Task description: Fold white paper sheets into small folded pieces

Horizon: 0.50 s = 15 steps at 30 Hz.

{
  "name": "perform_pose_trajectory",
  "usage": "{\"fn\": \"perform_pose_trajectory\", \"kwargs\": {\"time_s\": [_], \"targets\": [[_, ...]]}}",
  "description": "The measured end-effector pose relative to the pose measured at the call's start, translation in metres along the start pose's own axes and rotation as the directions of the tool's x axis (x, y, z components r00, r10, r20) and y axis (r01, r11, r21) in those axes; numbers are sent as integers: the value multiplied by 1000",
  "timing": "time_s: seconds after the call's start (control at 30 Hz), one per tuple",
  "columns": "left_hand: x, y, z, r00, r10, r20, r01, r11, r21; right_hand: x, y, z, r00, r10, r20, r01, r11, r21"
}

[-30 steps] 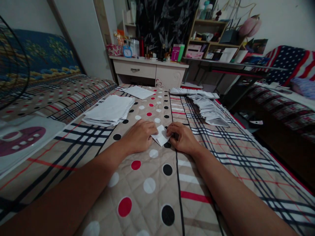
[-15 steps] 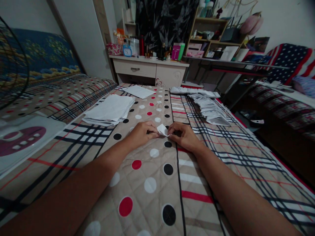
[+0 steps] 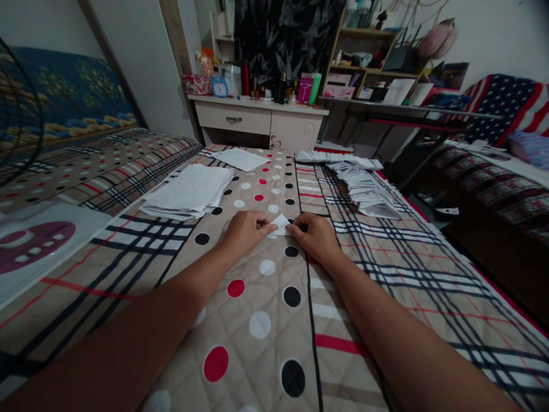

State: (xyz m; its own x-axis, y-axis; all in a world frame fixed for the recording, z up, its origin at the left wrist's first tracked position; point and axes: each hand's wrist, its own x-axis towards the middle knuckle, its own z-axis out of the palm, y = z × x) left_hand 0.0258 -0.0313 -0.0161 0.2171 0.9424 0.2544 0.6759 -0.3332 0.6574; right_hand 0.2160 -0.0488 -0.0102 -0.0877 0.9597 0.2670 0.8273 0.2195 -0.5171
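A small piece of folded white paper (image 3: 281, 224) lies between my hands over the quilted bedspread. My left hand (image 3: 247, 230) pinches its left side between thumb and fingers. On the right side, the thumb and fingers of my right hand (image 3: 316, 234) are closed on the paper as well. Beyond my left hand is a stack of flat white sheets (image 3: 189, 191), with a single white sheet (image 3: 241, 159) lying farther back. To the right, past my right hand, a fanned row of folded white papers (image 3: 364, 190) rests on the bedspread.
The bedspread (image 3: 261, 366) has dots and plaid stripes. A white plastic bag (image 3: 38, 240) with a purple print lies at the left edge. Behind the bed stands a white dresser (image 3: 234, 120) holding bottles and a blue clock (image 3: 220, 87). Another long row of folded papers (image 3: 338, 159) lies at the back right.
The folded paper now lies flatter between my fingers. My right hand has shifted slightly left, and both hands still pinch the paper.
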Motion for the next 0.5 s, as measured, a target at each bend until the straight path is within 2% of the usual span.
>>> {"fn": "perform_pose_trajectory", "kwargs": {"time_s": [0.07,0.2,0.5], "targets": [[1,2,1,998,-48,-32,49,998,29,0,-3,0,999,36,-2,-36,999,-30],[1,6,1,997,-64,-51,68,994,83,0,-8,0,997,77,-15,-78,994,-75],[2,7,3,994,-79,-71,86,991,105,1,-12,2,999,44,-8,-45,984,-171]]}}
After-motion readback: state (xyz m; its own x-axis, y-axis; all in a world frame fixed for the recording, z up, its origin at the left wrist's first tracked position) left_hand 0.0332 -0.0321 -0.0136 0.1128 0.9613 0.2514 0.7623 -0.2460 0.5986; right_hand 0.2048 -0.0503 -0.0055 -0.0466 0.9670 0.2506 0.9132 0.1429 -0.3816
